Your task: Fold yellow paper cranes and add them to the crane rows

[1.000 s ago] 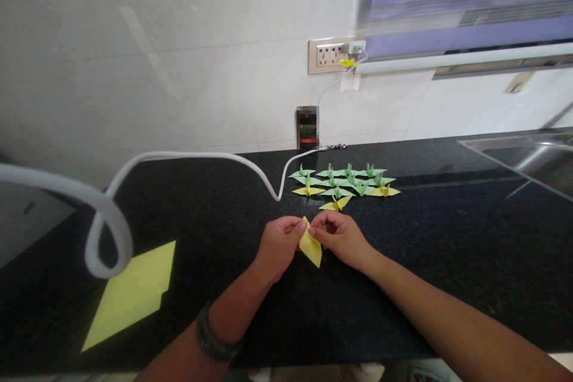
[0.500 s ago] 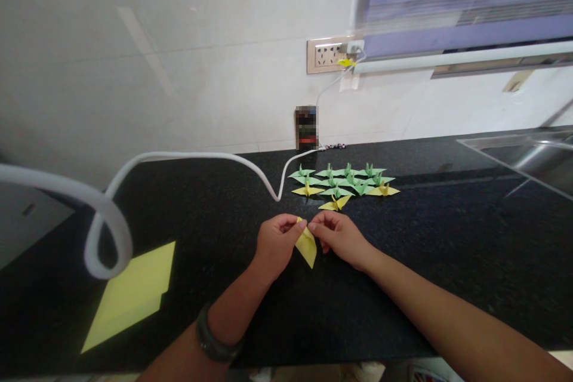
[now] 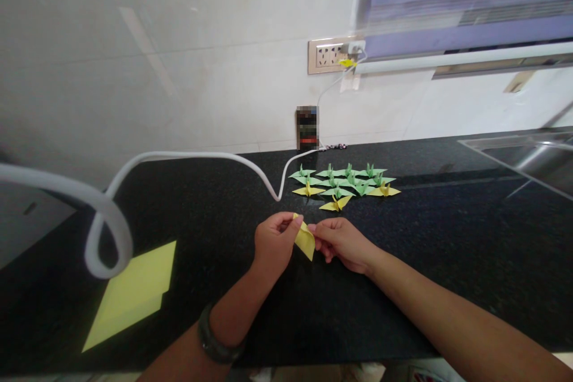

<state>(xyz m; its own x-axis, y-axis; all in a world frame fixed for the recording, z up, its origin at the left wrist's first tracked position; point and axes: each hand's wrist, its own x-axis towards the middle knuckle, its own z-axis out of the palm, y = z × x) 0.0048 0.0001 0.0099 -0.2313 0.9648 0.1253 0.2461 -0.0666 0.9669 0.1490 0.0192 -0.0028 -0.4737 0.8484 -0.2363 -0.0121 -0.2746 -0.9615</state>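
A folded piece of yellow origami paper [image 3: 305, 243] is held above the dark counter, its pointed end toward me. My left hand [image 3: 276, 245] pinches its upper left edge between thumb and fingers. On the other side, my right hand [image 3: 342, 242] grips the right edge with thumb and forefinger, the other fingers curled beneath. Just beyond the hands stand several green paper cranes [image 3: 331, 181] in rows, with a yellow paper crane [image 3: 335, 205] in front, nearest the hands. Two more yellow cranes sit at the left and right of the group.
Sheets of yellow paper [image 3: 134, 292] lie on the black counter [image 3: 206, 215] at the left. A thick white flexible stand [image 3: 197, 156] loops over that side. Against the wall leans a phone-like object [image 3: 307, 128], pixelated. A sink [image 3: 541, 158] is at the right.
My right thumb and fingers have shifted slightly down along the paper's right edge. The paper's edge now bends up a little, and my left hand has moved slightly left.
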